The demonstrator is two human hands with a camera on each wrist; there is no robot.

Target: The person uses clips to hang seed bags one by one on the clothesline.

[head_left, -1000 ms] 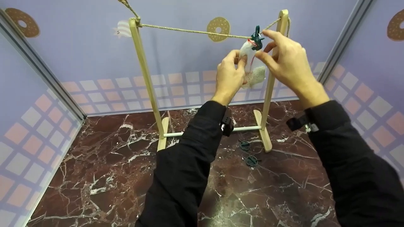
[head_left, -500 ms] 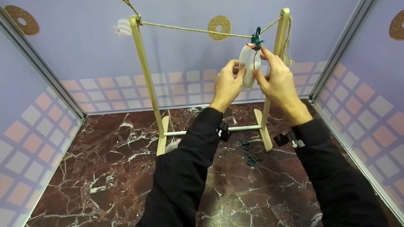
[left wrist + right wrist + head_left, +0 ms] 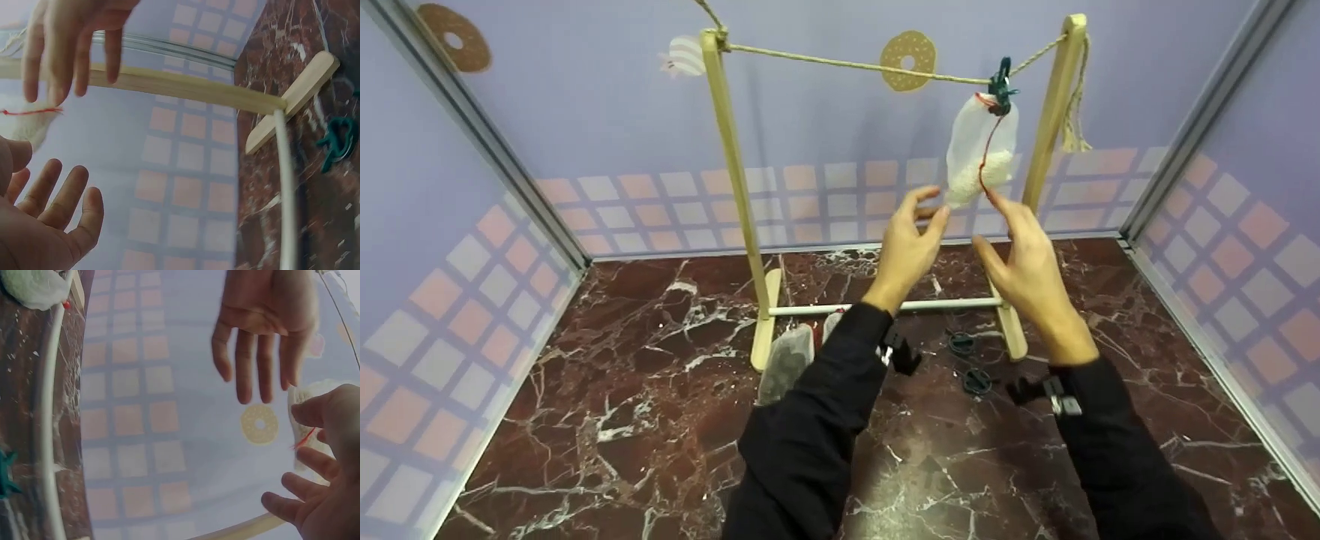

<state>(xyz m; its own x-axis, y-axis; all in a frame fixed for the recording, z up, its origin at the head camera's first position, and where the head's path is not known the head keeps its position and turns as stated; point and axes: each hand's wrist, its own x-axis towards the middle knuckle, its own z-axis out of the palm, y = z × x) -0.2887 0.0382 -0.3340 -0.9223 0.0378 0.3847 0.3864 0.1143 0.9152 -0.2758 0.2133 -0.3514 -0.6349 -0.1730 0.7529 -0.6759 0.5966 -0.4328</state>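
Note:
A white mesh drawstring bag [image 3: 969, 150] hangs from the rope by a dark green clip [image 3: 1002, 86]. Pale grains fill its lower part, and a red cord [image 3: 984, 161] runs down its front. My left hand [image 3: 910, 251] is just under the bag's lower left corner, fingers relaxed, fingertips right at its edge. Below the bag's right side is my right hand [image 3: 1027, 262], thumb apart, index fingertip close to the cord's lower end. In the right wrist view the bag [image 3: 304, 396] is partly hidden behind the right hand [image 3: 332, 467].
The rope [image 3: 840, 61] spans two wooden posts [image 3: 735, 165], joined low down by a white bar [image 3: 949, 304]. More mesh bags [image 3: 787, 360] lie on the marbled floor, partly behind the left sleeve. Two green clips [image 3: 977, 381] lie near the right foot of the stand. Patterned walls enclose the space.
Both hands have come down from the bag's sides and the clip to its bottom, and the fingers have loosened. The bag now hangs from the clip. More bags show on the floor.

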